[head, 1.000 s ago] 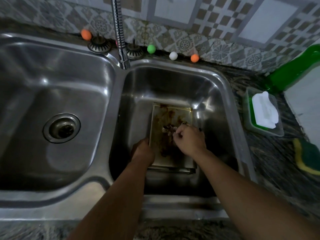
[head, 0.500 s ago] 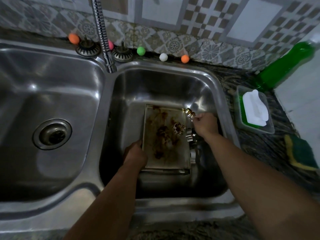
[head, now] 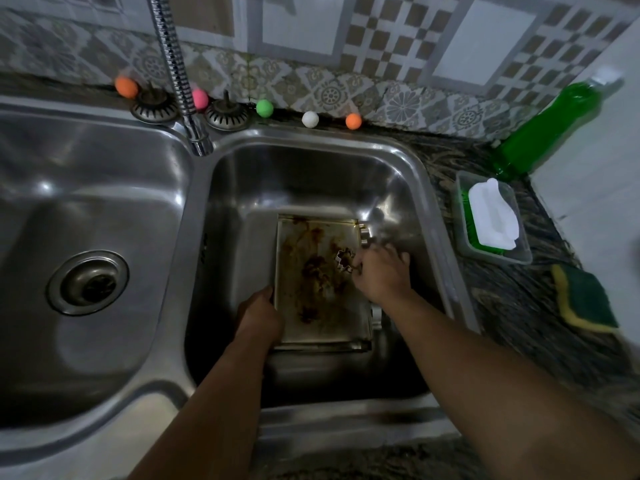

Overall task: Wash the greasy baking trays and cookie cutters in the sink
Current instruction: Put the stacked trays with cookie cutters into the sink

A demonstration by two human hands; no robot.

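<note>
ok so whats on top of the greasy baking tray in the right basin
Brown grease smears cover the baking tray, and a scalloped cookie cutter rests near its right edge. The right hand hides that edge; the left hand grips the left edge.

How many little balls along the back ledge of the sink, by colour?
Orange: 2, one at the left, one at the right end
Pink: 1, partly behind the faucet hose
Green: 1
White: 1
Total: 5
</note>
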